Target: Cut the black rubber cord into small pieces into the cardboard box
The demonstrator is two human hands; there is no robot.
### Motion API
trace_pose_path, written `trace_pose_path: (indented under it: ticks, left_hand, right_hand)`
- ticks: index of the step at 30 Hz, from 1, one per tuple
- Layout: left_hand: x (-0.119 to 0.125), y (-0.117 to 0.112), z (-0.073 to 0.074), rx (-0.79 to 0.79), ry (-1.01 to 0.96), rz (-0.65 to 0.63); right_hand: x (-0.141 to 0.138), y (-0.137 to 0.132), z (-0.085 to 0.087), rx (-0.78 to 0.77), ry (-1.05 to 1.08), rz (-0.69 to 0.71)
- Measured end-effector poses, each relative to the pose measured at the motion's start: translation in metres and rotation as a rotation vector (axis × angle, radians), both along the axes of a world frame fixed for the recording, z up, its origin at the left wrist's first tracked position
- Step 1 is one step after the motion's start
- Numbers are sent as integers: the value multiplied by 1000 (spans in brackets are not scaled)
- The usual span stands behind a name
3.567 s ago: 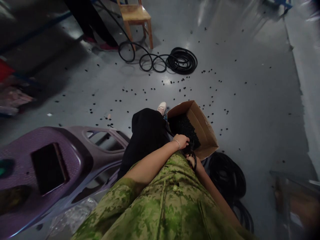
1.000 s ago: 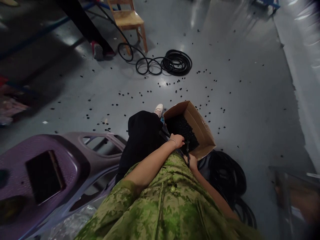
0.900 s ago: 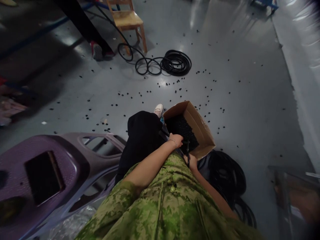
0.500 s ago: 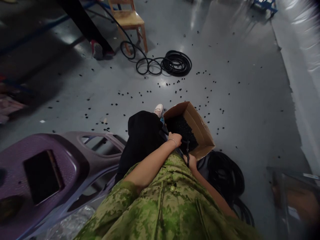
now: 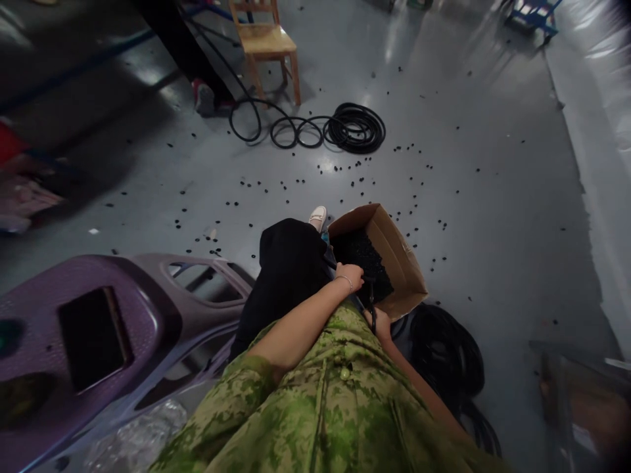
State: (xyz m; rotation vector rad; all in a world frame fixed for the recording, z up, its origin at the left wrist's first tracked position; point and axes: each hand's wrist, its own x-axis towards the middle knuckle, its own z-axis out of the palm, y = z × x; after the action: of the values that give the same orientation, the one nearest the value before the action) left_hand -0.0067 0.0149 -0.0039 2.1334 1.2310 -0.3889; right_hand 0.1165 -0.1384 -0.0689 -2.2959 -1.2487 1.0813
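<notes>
1. The left hand [image 5: 351, 276] sits at the near edge of the box [image 5: 401, 259], a thin bracelet on its wrist. Its fingers curl downward, but their tips are lost against the dark stuff below, so I cannot tell whether they pinch anything.
2. The right hand [image 5: 382, 324] is half covered by the green camouflage shirt [image 5: 325, 407]. What shows of it is closed around a thin black hose [image 5: 373, 309].
3. The hose rises from the right hand towards the left hand, just before the box's near corner. Its upper end merges with the dark contents and cannot be traced.
4. The box is open cardboard, tilted, resting against the person's black trouser leg [image 5: 288, 263]. It holds a heap of small black pieces [image 5: 365, 253], too small to make out one by one.
5. A white shoe [image 5: 318, 215] peeps out beyond the knee, the rest hidden.
6. A black coil [image 5: 446, 351] lies on the floor behind the box and right arm, partly hidden by both.
7. A far coil [image 5: 355, 128] lies near a wooden chair [image 5: 269, 43], whose back is cut off by the top edge.
8. Black bits [image 5: 355, 179] dot the grey floor.
9. A purple plastic seat [image 5: 98, 315] at the left is cut off by the frame. The edges of the view are blurred.
</notes>
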Motion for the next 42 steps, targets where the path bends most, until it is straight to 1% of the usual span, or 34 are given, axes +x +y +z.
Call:
trace_pose_path:
  ticks: [3, 6, 10, 13, 17, 21, 27, 32, 35, 40, 42]
  left_hand:
    - [-1, 1, 1, -33, -34, 51]
    - [-1, 2, 2, -42, -65, 78]
    - [-1, 2, 3, -25, -90, 80]
    - [-1, 2, 4, -17, -85, 76]
    - [0, 2, 5, -12, -71, 71]
    - [0, 0, 5, -15, -81, 39]
    - [1, -3, 3, -9, -85, -4]
    - [3, -6, -1, -4, -72, -54]
    - [3, -6, -2, -2, -79, -73]
    - [3, -6, -4, -5, -91, -83]
    - [3, -6, -4, 0, -91, -86]
  right_hand:
    - [1, -1, 4, 1, 50, 6]
    - [3, -3, 13, 6, 155, 1]
    - [5, -3, 29, -92, 336, -74]
    - [6, -3, 35, -122, 397, -84]
    - [8, -4, 31, -115, 357, -28]
    - [9, -4, 25, -53, 318, 21]
    - [8, -2, 21, -41, 317, -18]
    - [6, 0, 20, -93, 328, -92]
    - [6, 1, 20, -99, 327, -106]
    - [4, 2, 23, -113, 336, -120]
    - [3, 2, 24, -121, 348, -150]
